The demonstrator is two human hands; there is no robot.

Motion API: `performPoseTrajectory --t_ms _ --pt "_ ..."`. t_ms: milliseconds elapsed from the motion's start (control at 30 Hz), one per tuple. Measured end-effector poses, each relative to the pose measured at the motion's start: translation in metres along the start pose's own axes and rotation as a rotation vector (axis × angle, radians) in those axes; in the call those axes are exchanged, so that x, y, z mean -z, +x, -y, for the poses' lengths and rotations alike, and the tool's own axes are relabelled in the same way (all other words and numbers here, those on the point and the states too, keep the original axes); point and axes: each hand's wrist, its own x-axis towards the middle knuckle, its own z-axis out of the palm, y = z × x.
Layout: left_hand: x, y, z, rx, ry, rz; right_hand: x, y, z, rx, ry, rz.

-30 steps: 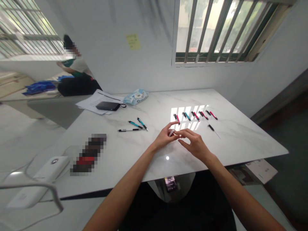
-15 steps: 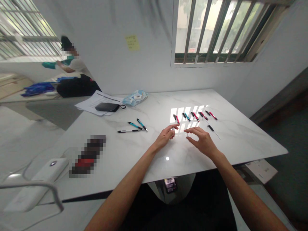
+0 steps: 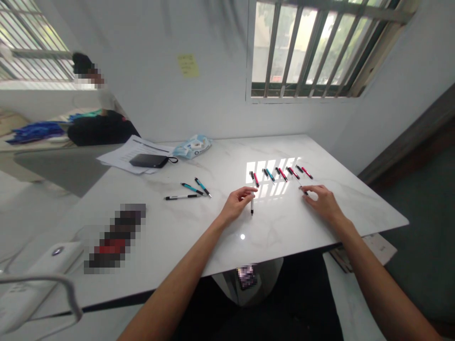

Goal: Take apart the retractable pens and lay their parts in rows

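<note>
My left hand (image 3: 239, 202) is closed in a pinch around a white pen barrel (image 3: 252, 203) with a black end pointing down toward me. To the right, my right hand (image 3: 322, 201) has its thumb and fingers closed on a black pen part (image 3: 304, 191), mostly hidden by the fingertips; a thin refill sticks out of it. Beyond both hands is a row of pens taken apart, each a black part beside a coloured barrel: a blue barrel (image 3: 270, 175) and several red ones, such as the red barrel (image 3: 307, 173) at the right end.
On the left lie a white pen (image 3: 183, 197) and two blue pens (image 3: 192, 189). Farther back are papers (image 3: 115, 158), a black pouch (image 3: 149, 160) and a blue-white packet (image 3: 194, 148). A white device (image 3: 39, 279) stands front left. Another person (image 3: 103, 116) sits beyond.
My right hand has moved right and closed on the black pen part that lay on the table. The white barrel in my left hand now shows clearly. The view has shifted slightly.
</note>
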Motion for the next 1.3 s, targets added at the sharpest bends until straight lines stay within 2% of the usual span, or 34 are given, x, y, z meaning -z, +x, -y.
performPoseTrajectory --t_ms 167,267,400,533,633,767,900,1000,1100,1200,1300 --pt "0.001 0.000 0.003 0.021 -0.083 -0.042 0.000 0.001 -0.001 0.008 -0.034 -0.042" --pt "0.002 0.001 0.005 0.042 -0.114 -0.078 0.000 -0.002 0.012 0.009 -0.009 -0.074" --pt "0.001 0.001 0.007 0.092 -0.153 -0.100 -0.007 -0.011 0.062 -0.066 0.244 -0.054" --pt "0.000 0.000 0.011 0.137 -0.180 -0.110 -0.025 -0.020 0.125 -0.125 0.612 0.136" --pt "0.000 -0.001 0.014 0.153 -0.197 -0.101 -0.041 -0.022 0.152 -0.178 0.731 0.181" --pt "0.001 -0.002 0.012 0.186 -0.215 -0.082 -0.051 -0.010 0.156 -0.220 0.792 0.057" --pt "-0.003 -0.004 0.008 0.223 -0.227 0.034 -0.044 0.014 0.155 -0.276 0.895 -0.075" --pt "-0.007 -0.005 0.008 0.254 -0.244 0.099 -0.038 0.029 0.161 -0.249 0.964 -0.022" --pt "-0.009 -0.005 0.008 0.262 -0.265 0.115 -0.036 0.037 0.169 -0.201 0.957 0.065" --pt "-0.008 -0.005 0.008 0.255 -0.283 0.106 -0.036 0.040 0.170 -0.197 0.939 0.054" --pt "-0.006 -0.004 0.011 0.254 -0.276 0.091 -0.030 0.040 0.158 -0.205 0.920 0.022"
